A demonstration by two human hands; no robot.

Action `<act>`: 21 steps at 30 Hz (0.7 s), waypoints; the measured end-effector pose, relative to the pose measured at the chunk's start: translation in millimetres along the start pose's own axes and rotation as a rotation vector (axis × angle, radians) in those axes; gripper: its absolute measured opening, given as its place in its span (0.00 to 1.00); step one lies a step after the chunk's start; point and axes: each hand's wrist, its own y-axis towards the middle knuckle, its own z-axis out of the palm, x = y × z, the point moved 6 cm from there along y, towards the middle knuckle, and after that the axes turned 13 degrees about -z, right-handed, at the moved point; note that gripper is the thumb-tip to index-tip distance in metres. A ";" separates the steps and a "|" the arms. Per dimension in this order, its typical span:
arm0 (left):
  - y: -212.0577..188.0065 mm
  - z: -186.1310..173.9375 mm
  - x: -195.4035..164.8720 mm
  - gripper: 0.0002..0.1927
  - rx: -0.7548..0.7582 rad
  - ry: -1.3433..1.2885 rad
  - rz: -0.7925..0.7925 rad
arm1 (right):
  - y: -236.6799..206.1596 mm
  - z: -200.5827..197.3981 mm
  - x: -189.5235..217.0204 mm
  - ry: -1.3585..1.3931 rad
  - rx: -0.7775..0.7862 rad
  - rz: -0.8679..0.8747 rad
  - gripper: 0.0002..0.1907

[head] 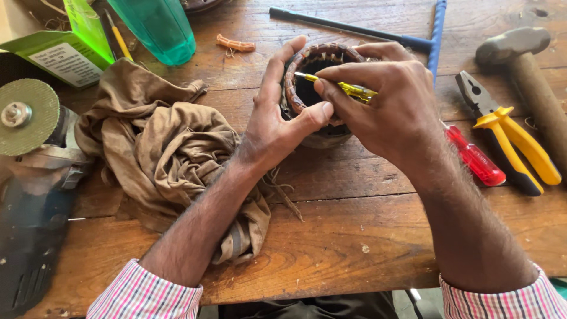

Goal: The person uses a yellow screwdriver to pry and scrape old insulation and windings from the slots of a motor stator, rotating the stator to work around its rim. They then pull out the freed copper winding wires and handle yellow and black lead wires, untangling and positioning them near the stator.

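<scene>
Left hand (pixel 277 124) wraps the stator (pixel 319 97) from its left side, fingers curled over the far rim, thumb pressed across the near rim. Firm grip, hand closed on it. Stator sits on the table (pixel 354 236), centre-far, open bore facing up, copper windings ringing the rim.

Right hand (pixel 390 112) comes in from the right, fingers pinched tight round a yellow screwdriver (pixel 354 90). Tip points left, into the windings at the bore's far-left edge. Thumb tip of the right hand touches the left thumb.

Around it:
- brown rag (pixel 171 153) bunched just left of the stator, under the left forearm
- red screwdriver (pixel 475 158) right of the right hand, partly hidden by the wrist
- pliers (pixel 508 133), yellow grips, further right
- hammer (pixel 525 65) at far right, head to the far side
- black rod with blue handle (pixel 378 32) along the far edge behind the stator
- green bottle (pixel 159 26) far left, green box (pixel 59 53) beside it
- angle grinder (pixel 29 177) at the left edge, disc up
- small orange scrap (pixel 235 43) just right of the bottle

Checked shirt cuffs show at both wrists, near edge.
</scene>
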 end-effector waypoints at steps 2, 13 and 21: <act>0.1 0.1 2.4 0.47 -0.012 0.011 -0.032 | -0.7 0.1 1.0 0.005 -0.008 0.011 0.10; 2.7 2.8 3.9 0.53 -0.039 0.076 -0.025 | 3.0 -4.4 9.9 -0.004 -0.017 -0.040 0.11; 1.4 2.5 5.0 0.53 -0.065 0.064 -0.005 | 1.3 2.5 7.8 0.044 0.019 -0.011 0.11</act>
